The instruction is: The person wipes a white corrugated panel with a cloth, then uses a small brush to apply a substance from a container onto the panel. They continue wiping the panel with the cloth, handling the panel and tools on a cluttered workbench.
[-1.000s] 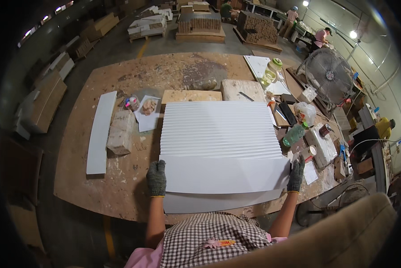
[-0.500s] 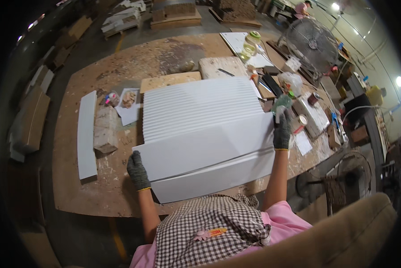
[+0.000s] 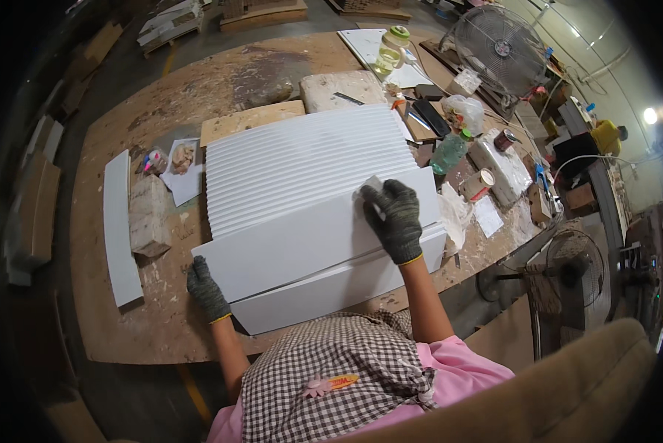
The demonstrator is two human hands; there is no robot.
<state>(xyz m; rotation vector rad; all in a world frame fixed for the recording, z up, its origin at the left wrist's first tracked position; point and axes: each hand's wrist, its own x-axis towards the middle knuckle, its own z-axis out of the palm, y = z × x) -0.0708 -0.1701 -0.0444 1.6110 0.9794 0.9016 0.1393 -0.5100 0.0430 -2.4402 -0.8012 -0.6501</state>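
Note:
A long smooth white board (image 3: 302,240) lies across the front of a ribbed white stack (image 3: 302,159). At its left end, my gloved left hand (image 3: 207,289) is closed on the board's edge. My gloved right hand (image 3: 394,221) rests over the right half of the board, its fingers bent around a small pale grey block (image 3: 374,182). The block lies against the board's far part, mostly covered by the glove. Another smooth white board (image 3: 339,286) sits nearer to me, partly under the first.
A narrow white board (image 3: 117,229) and a wrapped block (image 3: 148,214) lie at the left of the worktable (image 3: 95,317). On the right are a green bottle (image 3: 448,153), a cup (image 3: 479,184), a phone (image 3: 429,118) and a fan (image 3: 497,48). A tall jug (image 3: 392,52) stands behind.
My right hand has come from the board's right end, by the bottle, leftward onto its face, with the grey block now showing. My left hand stays at the left end. The view has shifted slightly.

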